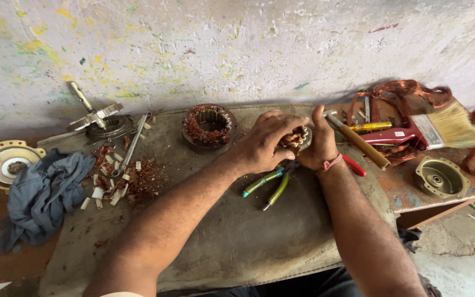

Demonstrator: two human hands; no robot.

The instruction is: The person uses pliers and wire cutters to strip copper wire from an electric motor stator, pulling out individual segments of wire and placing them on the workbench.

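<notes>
Both my hands close around a small round motor stator [298, 137] with copper windings, held just above the grey cloth [237, 236] on the bench. My left hand [265, 144] covers its left and top side, fingers curled over it. My right hand [320, 140] grips its right side, thumb pointing up, a red thread at the wrist. Green-handled pliers [270, 184] lie on the cloth directly under my hands.
A second, larger stator [211, 126] sits behind my left hand. Copper scraps and white paper bits [125, 179], a wrench [133, 144], a blue rag [42, 195] lie left. Right: wooden-handled tool [361, 144], red paintbrush [430, 129], copper wire [408, 91], metal end cap [440, 177]. A paint-spattered wall stands behind.
</notes>
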